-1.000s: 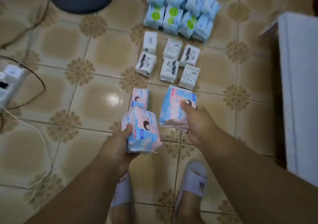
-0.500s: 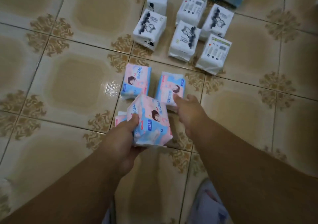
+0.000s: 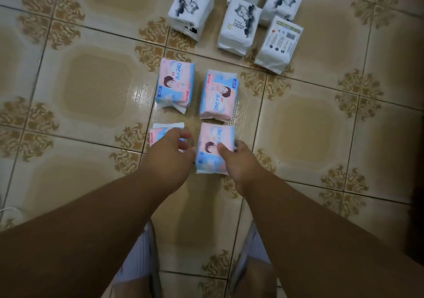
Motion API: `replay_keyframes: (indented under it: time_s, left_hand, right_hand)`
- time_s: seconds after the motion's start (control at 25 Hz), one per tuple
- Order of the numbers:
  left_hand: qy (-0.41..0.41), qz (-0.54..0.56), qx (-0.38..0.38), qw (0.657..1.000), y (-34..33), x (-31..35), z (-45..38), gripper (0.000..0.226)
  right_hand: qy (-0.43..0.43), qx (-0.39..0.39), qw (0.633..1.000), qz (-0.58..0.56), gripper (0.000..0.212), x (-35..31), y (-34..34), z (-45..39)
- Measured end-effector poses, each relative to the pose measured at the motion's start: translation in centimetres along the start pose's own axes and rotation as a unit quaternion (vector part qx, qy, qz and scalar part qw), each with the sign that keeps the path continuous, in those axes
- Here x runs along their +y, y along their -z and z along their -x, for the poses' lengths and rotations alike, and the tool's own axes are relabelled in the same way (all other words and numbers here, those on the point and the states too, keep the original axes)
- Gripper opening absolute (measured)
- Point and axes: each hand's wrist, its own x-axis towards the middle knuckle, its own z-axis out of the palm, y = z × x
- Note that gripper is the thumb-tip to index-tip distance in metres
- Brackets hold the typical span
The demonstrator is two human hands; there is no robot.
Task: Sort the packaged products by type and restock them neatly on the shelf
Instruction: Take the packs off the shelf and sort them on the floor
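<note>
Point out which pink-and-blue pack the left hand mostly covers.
The near-left pack, under the left hand. The far two lie untouched; the right hand grips the near-right pack.
</note>
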Motion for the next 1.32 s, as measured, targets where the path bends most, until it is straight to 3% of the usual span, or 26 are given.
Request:
replay_keyframes:
  time_s: [0.12, 0.2, 0.4, 0.56, 0.68, 0.8, 1.0, 1.12, 1.2, 1.32]
  left_hand:
    - [-0.046, -0.074, -0.006, 0.996, 0.8, 0.6, 2.1, 0.031]
    - [-0.090, -0.087, 0.005, 0.992, 2.2, 3.2, 5.2, 0.037]
    - [-0.251, -0.154, 0.055, 0.954, 9.5, 17.4, 18.6, 0.049]
    - [-0.392, -0.200, 0.091, 0.894, 17.8, 32.6, 32.4, 0.044]
    - [-0.518, -0.190, 0.147, 0.821, 22.2, 42.8, 41.8, 0.040]
    - [-0.623, -0.141, 0.146, 0.756, 24.1, 51.7, 51.2, 0.041]
    - [-0.752, -0.093, 0.154, 0.634, 23.0, 62.0, 65.8, 0.039]
    - [-0.796, -0.067, 0.133, 0.586, 19.8, 66.5, 71.7, 0.037]
    - [-0.806, -0.049, 0.121, 0.578, 16.9, 69.4, 75.0, 0.034]
    - [-0.797, -0.022, 0.103, 0.594, 12.8, 72.8, 78.1, 0.034]
  right_hand:
    - [0.047, 0.013, 0.993, 0.109, 0.062, -1.4, -0.7, 2.7]
    - [0.085, 0.052, 0.987, 0.129, 0.060, -4.3, 0.8, 8.2]
    - [0.236, 0.149, 0.919, 0.277, 0.052, -17.8, 8.9, 27.1]
    - [0.319, 0.278, 0.861, 0.282, 0.051, -30.1, 17.2, 44.0]
    - [0.387, 0.379, 0.805, 0.243, 0.051, -37.1, 22.5, 56.5]
    - [0.442, 0.486, 0.734, 0.174, 0.048, -41.3, 27.2, 68.5]
    - [0.492, 0.616, 0.605, 0.111, 0.044, -44.6, 35.7, 83.6]
    - [0.498, 0.660, 0.552, 0.111, 0.040, -44.7, 41.3, 89.0]
    - [0.489, 0.671, 0.543, 0.128, 0.039, -44.3, 45.1, 91.2]
    - [0.465, 0.687, 0.535, 0.159, 0.042, -44.2, 51.3, 92.6]
